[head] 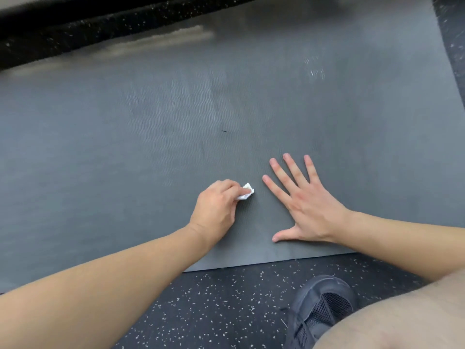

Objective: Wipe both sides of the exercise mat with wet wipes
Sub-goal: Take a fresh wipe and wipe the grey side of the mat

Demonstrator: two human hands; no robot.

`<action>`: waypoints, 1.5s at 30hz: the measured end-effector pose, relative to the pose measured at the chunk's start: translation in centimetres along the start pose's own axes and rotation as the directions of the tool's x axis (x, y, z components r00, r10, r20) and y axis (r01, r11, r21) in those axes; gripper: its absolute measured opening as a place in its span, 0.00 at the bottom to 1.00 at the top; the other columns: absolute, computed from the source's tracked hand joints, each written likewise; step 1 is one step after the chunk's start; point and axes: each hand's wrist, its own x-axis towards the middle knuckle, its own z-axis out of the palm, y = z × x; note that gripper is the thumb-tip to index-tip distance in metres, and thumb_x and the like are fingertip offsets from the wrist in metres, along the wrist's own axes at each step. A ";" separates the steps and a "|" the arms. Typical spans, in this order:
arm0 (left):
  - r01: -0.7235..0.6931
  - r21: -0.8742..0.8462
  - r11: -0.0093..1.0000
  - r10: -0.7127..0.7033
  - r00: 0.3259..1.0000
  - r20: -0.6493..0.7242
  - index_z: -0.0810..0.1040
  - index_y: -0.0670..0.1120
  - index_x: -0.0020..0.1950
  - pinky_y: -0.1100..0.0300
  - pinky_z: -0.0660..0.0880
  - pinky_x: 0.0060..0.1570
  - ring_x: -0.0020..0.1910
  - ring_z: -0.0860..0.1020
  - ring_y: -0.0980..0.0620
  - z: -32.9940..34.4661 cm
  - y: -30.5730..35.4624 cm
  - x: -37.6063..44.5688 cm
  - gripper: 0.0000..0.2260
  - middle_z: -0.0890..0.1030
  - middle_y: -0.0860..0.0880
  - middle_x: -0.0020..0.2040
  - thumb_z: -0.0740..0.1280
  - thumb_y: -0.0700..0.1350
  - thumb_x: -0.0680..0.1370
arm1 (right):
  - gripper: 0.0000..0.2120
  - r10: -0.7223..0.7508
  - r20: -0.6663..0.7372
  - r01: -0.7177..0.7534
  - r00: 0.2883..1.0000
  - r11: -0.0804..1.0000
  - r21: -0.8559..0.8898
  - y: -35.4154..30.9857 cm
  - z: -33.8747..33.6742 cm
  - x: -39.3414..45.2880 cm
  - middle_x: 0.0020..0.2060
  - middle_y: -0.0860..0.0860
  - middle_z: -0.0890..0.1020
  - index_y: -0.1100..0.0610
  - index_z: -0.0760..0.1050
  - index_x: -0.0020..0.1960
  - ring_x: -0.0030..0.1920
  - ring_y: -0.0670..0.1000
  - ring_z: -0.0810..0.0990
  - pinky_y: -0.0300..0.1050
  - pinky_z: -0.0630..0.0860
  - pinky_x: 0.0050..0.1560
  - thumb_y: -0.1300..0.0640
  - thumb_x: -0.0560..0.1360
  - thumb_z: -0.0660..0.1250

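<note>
- fingers of the right hand (305, 207) lie straight and spread, palm flat on the mat; fingers of the left hand (216, 210) curl round a small wad of white wet wipe (246, 192), pressing it to the mat just beside the right hand.
- one grey exercise mat (176, 122) with fine wavy ribbing fills most of the view, its near edge just ahead of the person.
- one black speckled floor (214, 311) shows around the mat.
- one bare knee (402, 316) at lower right partly hides one dark mesh shoe (319, 306).
- no writing can be read.
</note>
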 end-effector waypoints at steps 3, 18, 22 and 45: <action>-0.156 -0.042 0.987 0.159 0.983 0.090 0.83 0.51 0.56 0.56 0.76 0.39 0.42 0.76 0.48 1.3 0.6 -3.6 0.19 0.81 0.52 0.50 0.69 0.31 0.73 | 0.64 -0.011 -0.039 0.010 0.999 0.999 -0.042 0.1 0.6 0.1 0.84 0.66 0.44 0.59 0.50 0.86 0.83 0.71 0.40 0.80 0.45 0.76 0.13 0.68 0.49; -0.425 -0.132 0.896 0.445 0.859 0.252 0.79 0.53 0.57 0.58 0.77 0.41 0.45 0.74 0.51 1.3 0.6 -6.4 0.15 0.76 0.54 0.53 0.61 0.37 0.77 | 0.57 -0.056 -0.101 0.057 0.993 0.998 0.005 0.4 0.0 -0.2 0.84 0.64 0.53 0.54 0.55 0.86 0.84 0.69 0.50 0.75 0.50 0.78 0.15 0.71 0.53; -0.239 -0.370 0.898 0.340 0.910 0.237 0.82 0.57 0.57 0.63 0.77 0.47 0.44 0.77 0.55 0.6 0.2 -3.0 0.14 0.77 0.58 0.50 0.66 0.39 0.79 | 0.49 -0.044 -0.266 0.045 0.963 0.999 -0.004 6.0 -4.7 4.2 0.83 0.60 0.60 0.45 0.57 0.85 0.79 0.69 0.63 0.75 0.56 0.77 0.17 0.73 0.52; 0.123 0.167 0.978 -0.075 0.961 -0.265 0.83 0.49 0.57 0.59 0.65 0.44 0.51 0.79 0.45 -7.1 -9.3 33.7 0.10 0.82 0.49 0.53 0.65 0.40 0.81 | 0.48 0.277 -0.275 -0.300 0.921 0.953 -0.044 18.5 -7.1 14.5 0.86 0.54 0.46 0.39 0.44 0.85 0.84 0.66 0.41 0.76 0.44 0.78 0.15 0.72 0.43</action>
